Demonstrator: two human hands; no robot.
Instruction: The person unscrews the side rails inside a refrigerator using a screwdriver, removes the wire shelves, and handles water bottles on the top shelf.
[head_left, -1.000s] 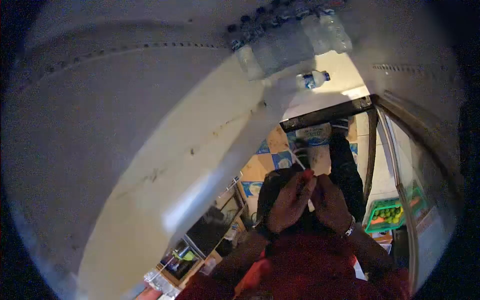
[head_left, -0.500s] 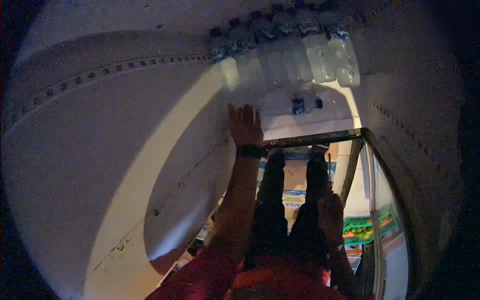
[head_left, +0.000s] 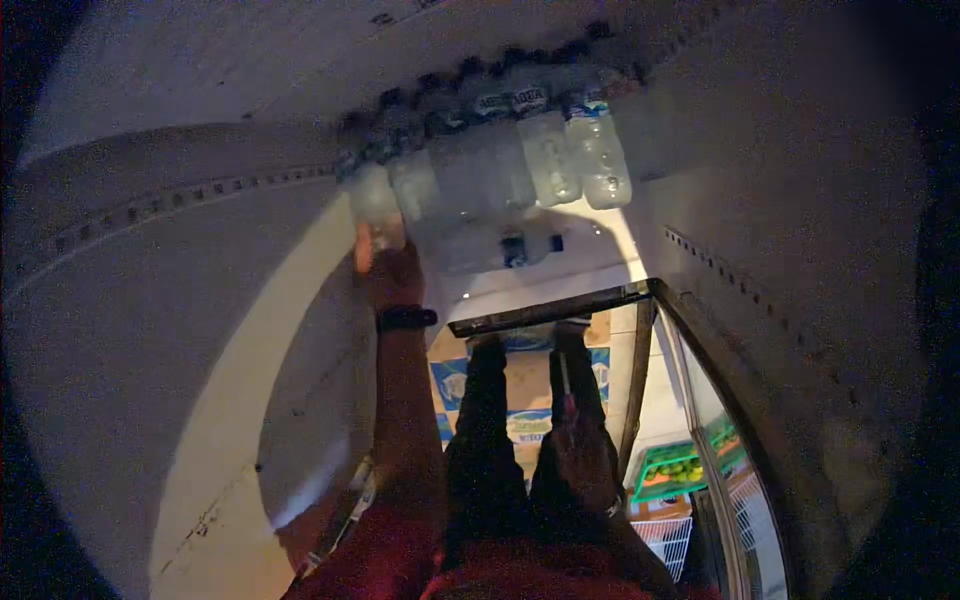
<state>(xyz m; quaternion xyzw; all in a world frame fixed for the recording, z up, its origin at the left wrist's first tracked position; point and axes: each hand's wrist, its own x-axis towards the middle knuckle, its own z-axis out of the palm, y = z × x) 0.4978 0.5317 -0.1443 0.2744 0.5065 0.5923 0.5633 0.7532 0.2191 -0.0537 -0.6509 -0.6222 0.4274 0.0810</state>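
Observation:
My left hand (head_left: 392, 272), with a dark band on its wrist, reaches up to the left end of a row of clear water bottles. Its fingers close around the lower part of the leftmost bottle (head_left: 374, 195). Several more bottles, among them one at the row's right (head_left: 604, 165), stand with dark caps and blue labels. Below them a bottle (head_left: 515, 250) lies on its side on the pale surface. Low over my leg, my right hand (head_left: 585, 455) is wrapped round a thin tool (head_left: 568, 395) with a red part, dimly lit.
Pale walls with perforated strips (head_left: 715, 262) enclose the bottles. A dark-edged sill (head_left: 550, 310) crosses in front of my legs. Below are cardboard boxes (head_left: 528, 385) with blue print. A glass door (head_left: 700, 400) stands at right, near a green crate (head_left: 648, 480) of green fruit and a white rack (head_left: 668, 542).
My left hand has moved up and closed on the leftmost bottle; before, it was open below the row. The view has shifted, so the bottles and sill appear further left and lower.

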